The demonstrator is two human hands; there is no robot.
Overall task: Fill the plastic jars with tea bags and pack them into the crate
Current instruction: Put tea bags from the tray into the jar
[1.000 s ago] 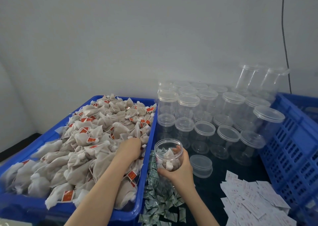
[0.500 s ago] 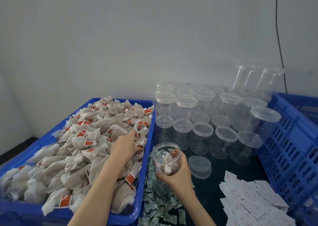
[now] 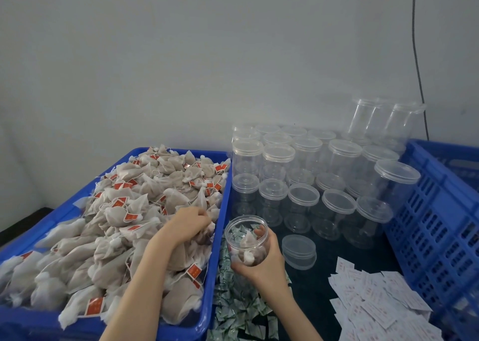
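A blue tray (image 3: pixel 220 239) on the left holds a heap of beige tea bags (image 3: pixel 124 211) with red tags. My left hand (image 3: pixel 188 222) lies on the heap near the tray's right wall, its fingers curled round a tea bag. My right hand (image 3: pixel 261 260) grips an open clear plastic jar (image 3: pixel 246 239) just right of the tray. A few tea bags lie inside that jar. Its loose lid (image 3: pixel 298 250) rests on the dark table to the right. A blue slotted crate (image 3: pixel 438 218) stands at the far right.
Several empty lidded clear jars (image 3: pixel 305 182) stand in rows behind the held jar, two taller ones (image 3: pixel 383 119) at the back. Small green sachets (image 3: pixel 236 307) lie under my right wrist. White paper packets (image 3: pixel 373 304) are spread at the lower right. A black cable (image 3: pixel 417 55) hangs on the wall.
My left hand has shifted a little right on the heap and its fingers have closed on a tea bag. The jar in my right hand has stayed where it was.
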